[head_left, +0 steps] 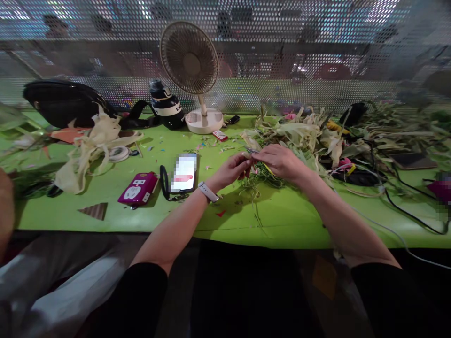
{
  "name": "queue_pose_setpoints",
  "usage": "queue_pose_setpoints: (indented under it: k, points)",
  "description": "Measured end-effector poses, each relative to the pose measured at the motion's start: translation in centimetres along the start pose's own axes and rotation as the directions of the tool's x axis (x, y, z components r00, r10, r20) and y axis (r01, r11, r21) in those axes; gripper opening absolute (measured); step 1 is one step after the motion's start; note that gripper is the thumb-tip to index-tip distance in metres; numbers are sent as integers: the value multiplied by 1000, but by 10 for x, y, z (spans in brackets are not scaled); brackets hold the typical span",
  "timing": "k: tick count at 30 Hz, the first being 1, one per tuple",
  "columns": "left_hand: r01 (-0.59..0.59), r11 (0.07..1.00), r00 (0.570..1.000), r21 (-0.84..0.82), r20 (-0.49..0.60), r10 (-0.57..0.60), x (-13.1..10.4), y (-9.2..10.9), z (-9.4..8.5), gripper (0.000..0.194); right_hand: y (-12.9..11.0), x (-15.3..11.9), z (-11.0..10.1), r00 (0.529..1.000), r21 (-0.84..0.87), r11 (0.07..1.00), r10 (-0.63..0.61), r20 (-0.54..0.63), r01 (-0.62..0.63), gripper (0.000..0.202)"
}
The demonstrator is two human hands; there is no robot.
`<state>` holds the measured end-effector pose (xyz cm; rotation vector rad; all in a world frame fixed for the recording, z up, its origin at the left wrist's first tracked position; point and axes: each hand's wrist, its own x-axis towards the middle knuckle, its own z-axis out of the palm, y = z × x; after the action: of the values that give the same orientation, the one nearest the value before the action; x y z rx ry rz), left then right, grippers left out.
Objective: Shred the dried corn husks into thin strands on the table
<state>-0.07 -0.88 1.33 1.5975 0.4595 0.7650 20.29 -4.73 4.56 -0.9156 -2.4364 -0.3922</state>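
1. Left hand (237,168), head view, one of two belonging to the wearer: fingers curled, thumb drawn in toward the forefinger, nearly closed; whether it grips anything cannot be told. One pale watch strap (207,191) circles its wrist.
2. Right hand (281,161): palm down, fingers bent and bunched, tips meeting those of the left; its hold is likewise hidden.
3. Small greyish piece (251,151): one, at the meeting fingertips; its identity is unclear.
4. Green strands (262,188): one tangle, beneath the hands on the green worktop (310,216). Just beyond lies one heap of pale leaves (299,134), too overlapped to count.
5. Left of the hands: one phone (183,173), screen lit; one purple box (138,188); one striped triangular scrap (93,211).
6. Along the back: one fan (189,61), upright; one dark bottle (167,107), white-banded, beside it; one black bag (66,101).
7. Left edge: part of one neighbouring person's arm (5,211).
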Motion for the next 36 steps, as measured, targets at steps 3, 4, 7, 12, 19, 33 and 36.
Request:
queue_pose_setpoints:
  k: [3,4,7,12,19,33,36]
  points:
    - [56,998,998,-18,24,-56,0,0,-2,38,0,1,-3,999,-10,999,-39,-10,39,29]
    - [84,996,996,-26,33,-83,0,1,-3,39,-1,1,-4,999,-11,999,-39,-3,39,27]
    - [153,986,988,-71,43,-151,-1,3,-6,39,-6,4,-6,1000,-44,999,-6,28,8,25]
    - [181,973,983,-144,31,-179,-2,4,-6,33,-15,8,-4,991,-142,989,68,113,-51,26]
    - [214,968,976,-129,-13,-217,-1,1,-5,23,-16,8,0,979,-189,981,89,184,-54,25]
    - [182,983,983,-29,39,-181,1,-2,-6,28,-7,5,0,984,-119,992,64,166,-45,28]
    - [204,979,979,-28,27,-203,0,1,-6,27,-9,6,1,978,-167,985,79,194,-47,26]
